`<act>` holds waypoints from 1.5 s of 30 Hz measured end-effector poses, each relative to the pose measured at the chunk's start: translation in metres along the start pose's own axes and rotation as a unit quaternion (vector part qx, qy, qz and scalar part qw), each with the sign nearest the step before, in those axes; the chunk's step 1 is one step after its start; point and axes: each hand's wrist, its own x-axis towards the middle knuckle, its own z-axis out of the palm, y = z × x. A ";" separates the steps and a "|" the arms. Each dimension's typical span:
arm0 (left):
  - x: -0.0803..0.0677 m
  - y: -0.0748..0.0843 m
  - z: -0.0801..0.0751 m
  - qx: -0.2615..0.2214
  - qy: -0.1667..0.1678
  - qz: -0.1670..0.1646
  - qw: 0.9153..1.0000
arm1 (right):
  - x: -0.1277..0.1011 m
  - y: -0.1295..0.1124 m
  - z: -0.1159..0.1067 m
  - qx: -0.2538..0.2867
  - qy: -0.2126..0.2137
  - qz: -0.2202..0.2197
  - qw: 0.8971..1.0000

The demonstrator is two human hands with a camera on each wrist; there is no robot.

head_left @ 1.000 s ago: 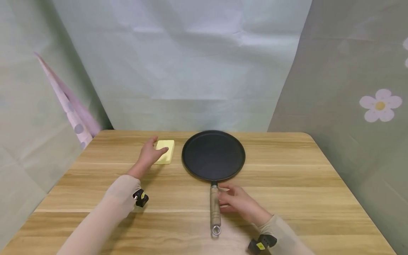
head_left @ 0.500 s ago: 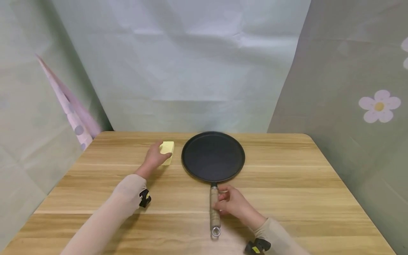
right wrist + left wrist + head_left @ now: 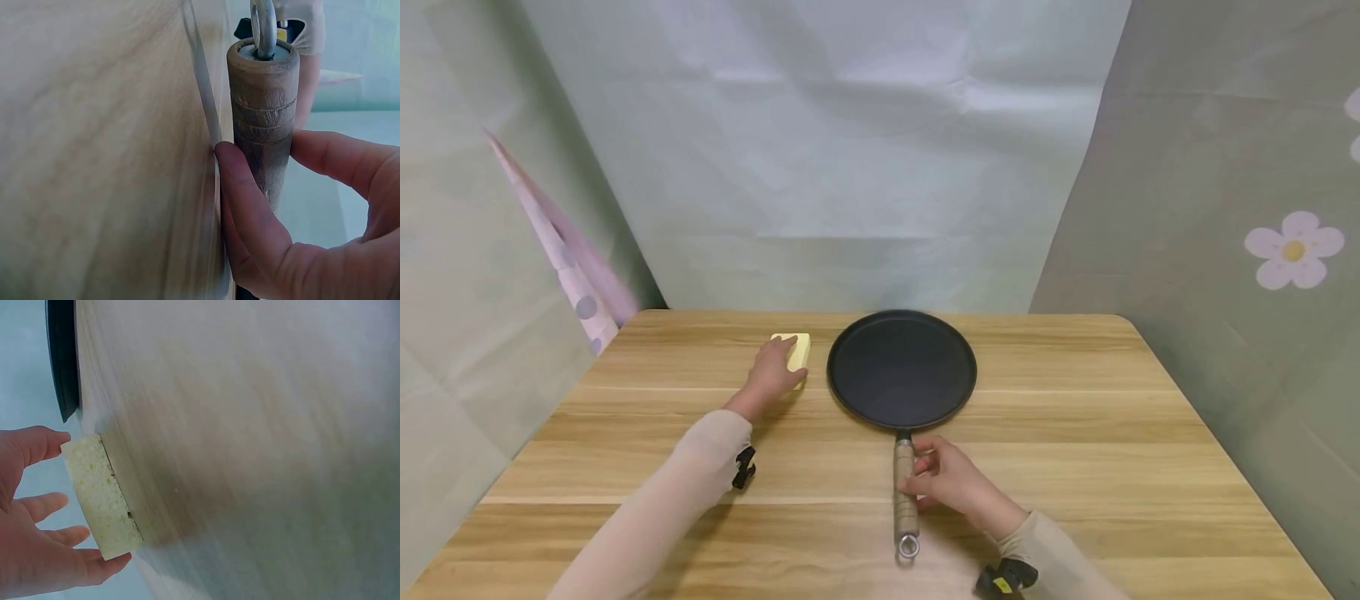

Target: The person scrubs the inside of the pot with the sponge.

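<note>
A pale yellow sponge (image 3: 798, 355) lies flat on the wooden table, left of a round black crepe pan (image 3: 902, 367). Over it reaches my left hand (image 3: 769, 372), covering its left part. The left wrist view shows the porous side of the sponge (image 3: 102, 495), thumb at one end and little finger at the other. My right hand (image 3: 957, 483) pinches the pan's brown wooden handle (image 3: 906, 518), which points toward me. In the right wrist view the thumb presses one side of the handle (image 3: 262, 103), with fingers between it and the table.
The wooden table (image 3: 1075, 467) has a back edge just behind the pan. Pale cloth (image 3: 880, 167) hangs behind and at both sides, with a white flower print (image 3: 1294, 250) on the right. A metal ring (image 3: 908, 546) ends the handle.
My left hand has shifted right and slightly toward me, its thumb now at the sponge's near end. My right thumb has come onto the pan handle. Pan and sponge stay in place.
</note>
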 end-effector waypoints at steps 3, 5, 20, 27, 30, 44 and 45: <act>0.000 0.002 0.001 0.016 -0.006 -0.008 1.000 | 0.000 0.001 0.000 -0.002 -0.002 0.001 1.000; 0.000 0.002 0.001 0.022 -0.010 -0.015 1.000 | 0.000 0.001 0.000 -0.002 -0.004 0.002 1.000; 0.002 0.004 0.006 0.033 -0.018 -0.037 0.999 | 0.001 0.002 -0.002 -0.012 -0.010 -0.001 1.000; 0.003 0.003 0.005 0.018 -0.009 -0.027 0.999 | 0.003 0.003 -0.004 -0.011 -0.014 0.006 1.000; 0.002 0.004 0.003 0.013 0.001 -0.020 1.000 | 0.003 0.003 -0.004 -0.007 -0.017 0.008 1.000; -0.003 0.006 -0.004 -0.008 0.030 0.044 0.999 | 0.003 0.002 -0.004 0.011 -0.020 0.013 1.000; -0.004 0.007 -0.004 -0.010 0.031 0.051 0.998 | 0.003 0.002 -0.004 0.011 -0.019 0.013 1.000</act>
